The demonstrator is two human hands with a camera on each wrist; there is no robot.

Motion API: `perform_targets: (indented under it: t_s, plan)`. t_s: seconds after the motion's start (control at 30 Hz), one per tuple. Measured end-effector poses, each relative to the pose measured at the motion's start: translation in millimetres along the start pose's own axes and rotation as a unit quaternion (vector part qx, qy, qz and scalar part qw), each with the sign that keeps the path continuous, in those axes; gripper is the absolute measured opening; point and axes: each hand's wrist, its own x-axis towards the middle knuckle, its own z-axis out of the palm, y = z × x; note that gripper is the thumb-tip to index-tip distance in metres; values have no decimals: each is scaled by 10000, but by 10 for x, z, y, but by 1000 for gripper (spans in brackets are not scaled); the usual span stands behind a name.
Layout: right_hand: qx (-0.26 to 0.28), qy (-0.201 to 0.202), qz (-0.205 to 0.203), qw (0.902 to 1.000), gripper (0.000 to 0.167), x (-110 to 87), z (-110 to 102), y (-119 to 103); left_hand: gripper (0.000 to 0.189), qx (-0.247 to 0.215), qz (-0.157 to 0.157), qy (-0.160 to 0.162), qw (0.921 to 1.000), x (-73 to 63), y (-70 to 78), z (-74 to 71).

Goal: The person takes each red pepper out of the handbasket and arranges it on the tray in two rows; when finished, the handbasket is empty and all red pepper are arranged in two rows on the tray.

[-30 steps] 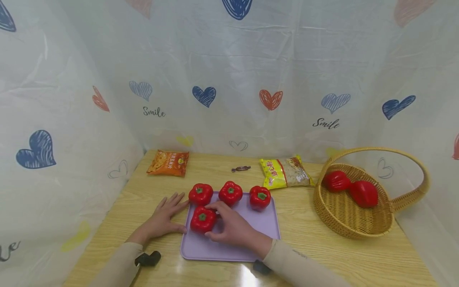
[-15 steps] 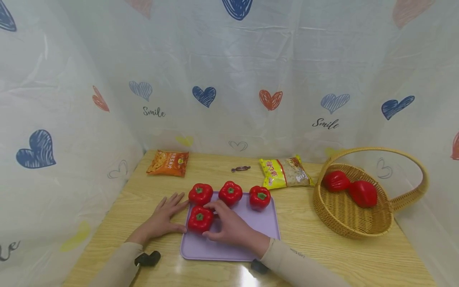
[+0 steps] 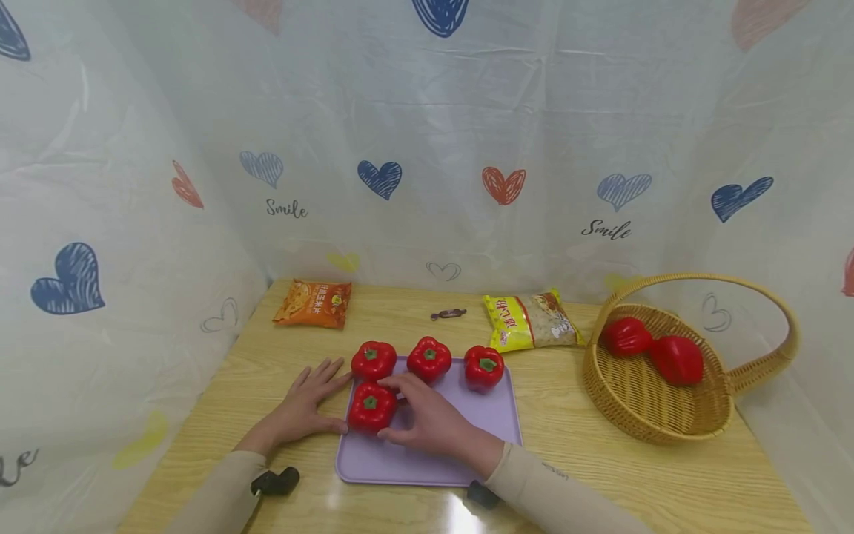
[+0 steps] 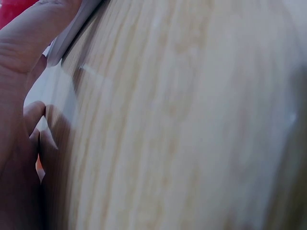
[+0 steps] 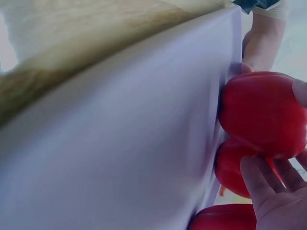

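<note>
A lilac tray (image 3: 427,460) lies on the wooden table, bearing several red bell peppers. My right hand (image 3: 434,419) holds the front-left bell pepper (image 3: 371,417), thumb at its near side and fingers at its far side; the right wrist view shows that bell pepper (image 5: 264,115) between them. Behind it sit a back-left bell pepper (image 3: 375,368), a middle one (image 3: 427,366) and a right one (image 3: 479,376). With fingers spread, my left hand (image 3: 303,408) rests on the table against the tray's left edge. The left wrist view shows mostly table beside this hand (image 4: 19,96).
A wicker basket (image 3: 630,423) with a tall handle stands at right, two red peppers (image 3: 677,361) inside. Along the back lie an orange snack bag (image 3: 312,303), a small wrapped candy (image 3: 448,314) and a yellow food packet (image 3: 534,321). A heart-printed curtain (image 3: 427,245) hangs behind the table.
My right hand has shifted the front-left bell pepper slightly left, nearer the tray's left edge, and nearly all of that shift came in the first half second. The left hand has stayed put.
</note>
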Motion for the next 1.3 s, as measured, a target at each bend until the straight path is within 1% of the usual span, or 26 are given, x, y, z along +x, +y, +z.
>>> perform_targets:
  t_s: [0.3, 0.47, 0.7, 0.97, 1.1, 1.3]
  plan:
    - [7, -15, -81, 10000, 73, -17, -32, -5, 93, 0, -26, 4, 10000, -6, 7, 5]
    - [6, -17, -10, 10000, 73, -36, -47, 5, 93, 11, -38, 0, 10000, -4, 15, 3]
    - [53, 49, 86, 9999, 73, -82, -97, 11, 94, -13, -33, -12, 10000, 4, 19, -2]
    - [110, 177, -23, 9998, 70, -150, -148, 40, 94, -38, 3, 4, 10000, 6, 12, -3]
    - [59, 245, -31, 9997, 69, -204, -200, 45, 94, -31, -1, 8, 10000, -1, 13, -1]
    - [268, 282, 142, 9991, 67, -284, -325, 52, 94, -53, -31, -11, 10000, 3, 30, -3]
